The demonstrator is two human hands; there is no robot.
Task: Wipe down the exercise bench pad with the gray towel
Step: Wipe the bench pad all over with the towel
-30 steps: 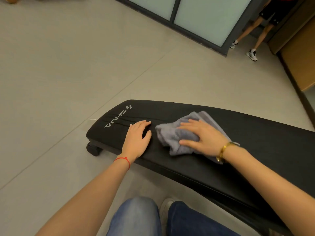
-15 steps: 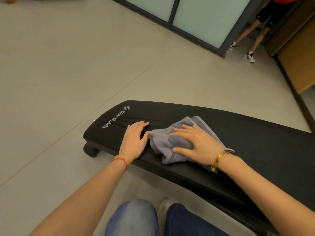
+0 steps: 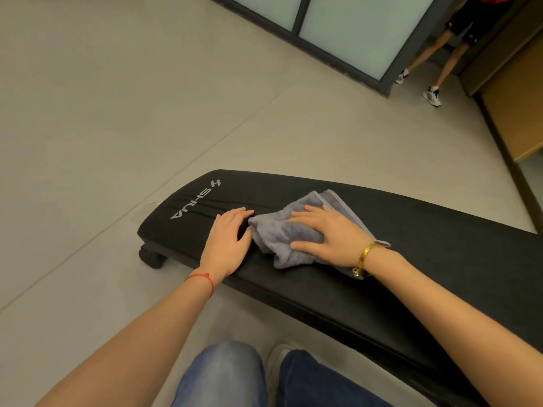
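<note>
Gray tiled floor, black bench pad, towel

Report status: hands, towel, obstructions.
Right hand flat on towel, pressing it to pad. Left hand open, bracing on pad beside towel. Pad's end beyond left hand bare.

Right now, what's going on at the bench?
A person is wiping the black bench pad with a gray towel. The right hand lies flat on the bunched towel, pressing it onto the pad near the logo end. The left hand rests palm-down on the bare pad just beside the towel, bracing. The person's knees are in front of the bench, and someone else stands by the glass partition in the background.
</note>
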